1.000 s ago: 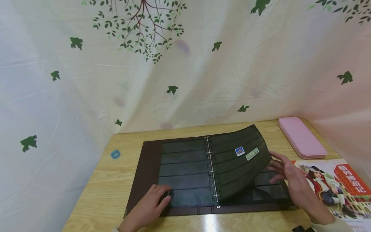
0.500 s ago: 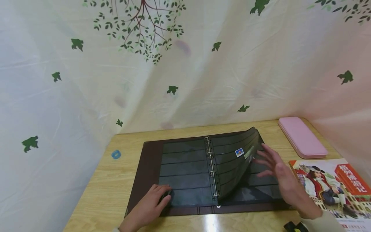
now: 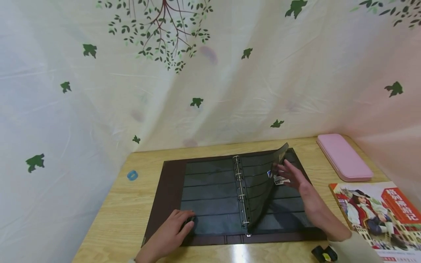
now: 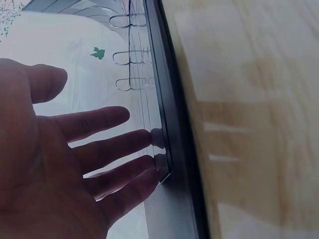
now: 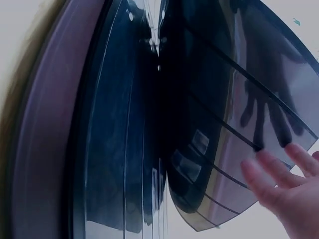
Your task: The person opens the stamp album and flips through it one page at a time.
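A stamp album (image 3: 169,190) with a dark brown cover lies open on the table, its black pocket pages held by metal rings (image 3: 241,197). My left hand (image 3: 171,232) rests at the lower left page, fingers fairly straight. My right hand (image 3: 310,199) touches the underside of a raised black page (image 3: 258,193) with extended fingers. That page stands up steeply, bowed to the left. Small stamps (image 3: 280,180) show beside the right fingertips; which page bears them I cannot tell. In the right wrist view, the glossy page (image 5: 219,124) mirrors the fingers.
A blue ring-shaped item (image 3: 132,175) lies left of the album. At the right are a pink case (image 3: 344,157) and an illustrated book (image 3: 375,215). A printed cloth (image 3: 223,120) hangs behind the table.
My right hand has moved left, pushing the page from a low slant to nearly upright. The lower right page is more exposed. My left hand has stayed in place.
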A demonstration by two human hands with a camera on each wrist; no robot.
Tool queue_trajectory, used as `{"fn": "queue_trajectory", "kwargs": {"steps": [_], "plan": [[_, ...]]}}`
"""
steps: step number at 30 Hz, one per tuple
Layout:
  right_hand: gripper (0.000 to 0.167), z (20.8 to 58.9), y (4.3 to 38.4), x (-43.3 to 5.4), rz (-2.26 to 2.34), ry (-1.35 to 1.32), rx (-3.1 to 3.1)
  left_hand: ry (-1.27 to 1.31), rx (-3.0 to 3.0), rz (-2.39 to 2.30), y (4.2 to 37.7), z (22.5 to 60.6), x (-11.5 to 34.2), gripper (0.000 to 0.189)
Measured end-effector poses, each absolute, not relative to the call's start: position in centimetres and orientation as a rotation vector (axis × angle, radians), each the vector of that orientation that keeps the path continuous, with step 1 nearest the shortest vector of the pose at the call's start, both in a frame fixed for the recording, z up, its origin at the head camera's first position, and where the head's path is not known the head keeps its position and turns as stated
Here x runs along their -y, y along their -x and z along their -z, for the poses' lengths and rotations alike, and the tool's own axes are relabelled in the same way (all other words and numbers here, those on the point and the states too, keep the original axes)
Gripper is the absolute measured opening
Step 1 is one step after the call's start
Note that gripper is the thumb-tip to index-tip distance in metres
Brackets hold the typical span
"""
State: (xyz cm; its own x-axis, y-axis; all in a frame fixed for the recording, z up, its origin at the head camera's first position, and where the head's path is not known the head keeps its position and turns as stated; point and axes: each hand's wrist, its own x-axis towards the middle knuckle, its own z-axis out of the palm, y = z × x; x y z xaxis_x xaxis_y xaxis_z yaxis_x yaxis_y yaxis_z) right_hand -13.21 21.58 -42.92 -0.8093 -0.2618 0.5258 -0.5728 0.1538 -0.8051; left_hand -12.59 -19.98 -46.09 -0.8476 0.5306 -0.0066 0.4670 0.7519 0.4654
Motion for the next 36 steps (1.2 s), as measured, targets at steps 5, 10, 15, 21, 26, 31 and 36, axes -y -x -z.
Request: {"fn": "queue_trajectory", "kwargs": {"steps": [5, 10, 15, 21, 26, 31, 36], "plan": [[0.049, 43.0, 13.5, -20.6, -1.677, -0.816, 2.255, -0.797, -2.811, -0.688, 12.6, 46.0, 19.9, 0.038], [0.05, 42.8, 13.6, -19.6, -1.68, -0.886, 2.24, -0.776, -2.798, -0.691, 12.7, 46.0, 20.0, 0.038], [0.055, 41.9, 13.7, -17.9, -1.672, -1.072, 2.136, -0.746, -2.787, -0.686, 12.9, 45.9, 20.1, 0.039], [0.052, 41.7, 13.9, -16.2, -1.682, -1.165, 2.151, -0.707, -2.768, -0.715, 13.0, 45.9, 20.2, 0.04], [0.047, 42.7, 14.3, -15.1, -1.725, -1.087, 2.266, -0.666, -2.736, -0.801, 13.0, 45.8, 20.6, 0.041], [0.047, 43.7, 14.7, -14.3, -1.728, -0.848, 2.425, -0.605, -2.711, -0.94, 13.4, 45.6, 21.2, 0.043], [0.048, 44.1, 15.0, -13.7, -1.691, -0.628, 2.513, -0.574, -2.689, -1.095, 13.7, 45.4, 21.9, 0.044]]}}
